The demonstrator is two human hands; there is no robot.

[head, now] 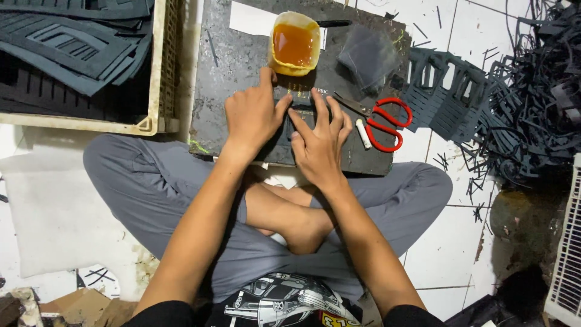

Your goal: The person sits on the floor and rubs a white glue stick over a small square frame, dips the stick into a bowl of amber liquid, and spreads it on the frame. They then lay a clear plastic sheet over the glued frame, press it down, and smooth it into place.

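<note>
Floor: white tiles, you sat cross-legged behind the dark work board (242, 66).
Left hand (253, 115): flat on the board, fingers spread, gripping nothing.
Right hand (319, 140): fingers pressed the dark foam piece (301, 112) mid-board.
Technique: you did well to press evenly outward.
Glue tub (295, 43): yellow, amber-filled, at the board's far edge.
Scissors (382, 124): red-handled, on the board's right.
Crate (158, 79): cream, left of the board.

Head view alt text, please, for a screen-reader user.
Left hand and right hand press a dark flat piece onto a dark work board, near a yellow tub of amber liquid and red-handled scissors.
</note>
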